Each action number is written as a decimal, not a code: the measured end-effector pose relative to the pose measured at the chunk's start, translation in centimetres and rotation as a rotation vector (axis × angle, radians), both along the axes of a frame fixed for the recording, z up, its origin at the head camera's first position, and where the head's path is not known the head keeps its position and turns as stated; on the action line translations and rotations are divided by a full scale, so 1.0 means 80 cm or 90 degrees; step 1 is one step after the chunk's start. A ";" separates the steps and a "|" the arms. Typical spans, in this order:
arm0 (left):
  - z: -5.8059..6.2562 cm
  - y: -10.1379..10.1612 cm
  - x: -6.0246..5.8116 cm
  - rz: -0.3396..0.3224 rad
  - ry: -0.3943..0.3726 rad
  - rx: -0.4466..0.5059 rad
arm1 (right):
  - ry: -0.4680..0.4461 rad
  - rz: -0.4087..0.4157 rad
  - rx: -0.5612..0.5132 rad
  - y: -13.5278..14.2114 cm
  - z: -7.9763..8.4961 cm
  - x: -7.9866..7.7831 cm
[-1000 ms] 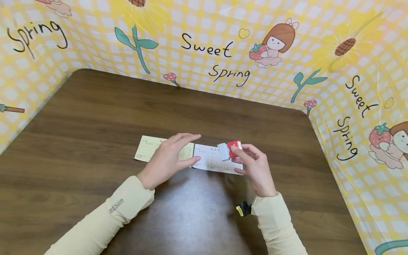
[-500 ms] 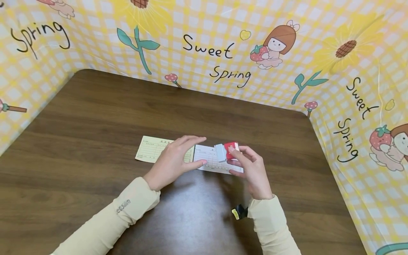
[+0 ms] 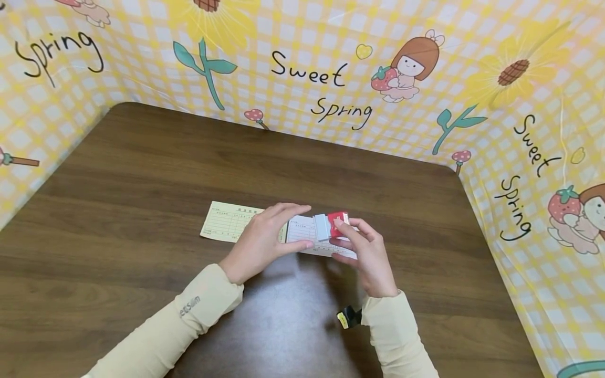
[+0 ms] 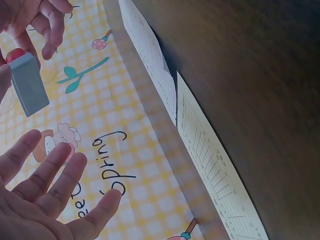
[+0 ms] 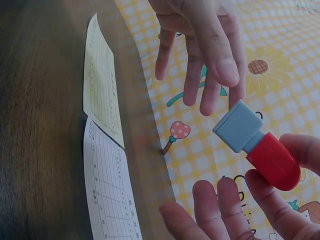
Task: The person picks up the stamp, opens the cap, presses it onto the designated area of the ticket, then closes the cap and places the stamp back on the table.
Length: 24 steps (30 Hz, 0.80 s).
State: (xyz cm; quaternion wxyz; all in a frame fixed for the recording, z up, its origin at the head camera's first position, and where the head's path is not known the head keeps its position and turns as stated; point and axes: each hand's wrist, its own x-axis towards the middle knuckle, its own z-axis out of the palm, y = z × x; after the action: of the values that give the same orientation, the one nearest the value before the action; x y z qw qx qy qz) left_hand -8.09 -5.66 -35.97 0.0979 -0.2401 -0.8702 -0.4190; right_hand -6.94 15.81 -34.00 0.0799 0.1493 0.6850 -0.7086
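My right hand (image 3: 378, 262) pinches a stamp by its red handle, between thumb and fingers. The light blue rectangular block of the stamp (image 3: 322, 228) points left, toward my left hand (image 3: 260, 236). In the right wrist view the stamp (image 5: 275, 162) is held in the air, joined to its block by a short neck. My left hand holds nothing; its fingers are extended, with the thumb apart. Beneath the hands a receipt book lies spread on the table, with a yellow sheet (image 3: 227, 220) at left and a white sheet (image 3: 300, 226) at right, partly hidden by the hands and stamp.
The dark wooden table (image 3: 142, 173) extends around the sheets. A yellow checked cloth (image 3: 302, 31) with printed flowers and lettering walls the back and sides. A small black device with a yellow label (image 3: 348, 317) sits at the right wrist.
My right hand has shifted left with the stamp, while my left hand has moved a little to the right. The two hands are closer together, and the sheets lie in place.
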 end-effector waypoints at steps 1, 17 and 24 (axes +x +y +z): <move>0.000 0.000 0.000 0.001 0.002 -0.001 | -0.001 0.002 -0.002 -0.001 0.000 0.000; -0.005 0.008 -0.001 0.024 0.006 -0.005 | 0.000 0.009 -0.035 -0.011 -0.006 -0.003; -0.006 0.008 -0.002 0.026 0.020 -0.007 | -0.005 0.012 -0.035 -0.013 -0.009 -0.004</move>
State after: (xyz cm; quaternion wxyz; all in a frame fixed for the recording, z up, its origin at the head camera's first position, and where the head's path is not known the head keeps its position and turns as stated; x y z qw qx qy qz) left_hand -8.22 -5.04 -36.47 0.1187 -0.2293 -0.8755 -0.4085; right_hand -7.22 14.79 -34.70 0.0929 0.1433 0.6665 -0.7257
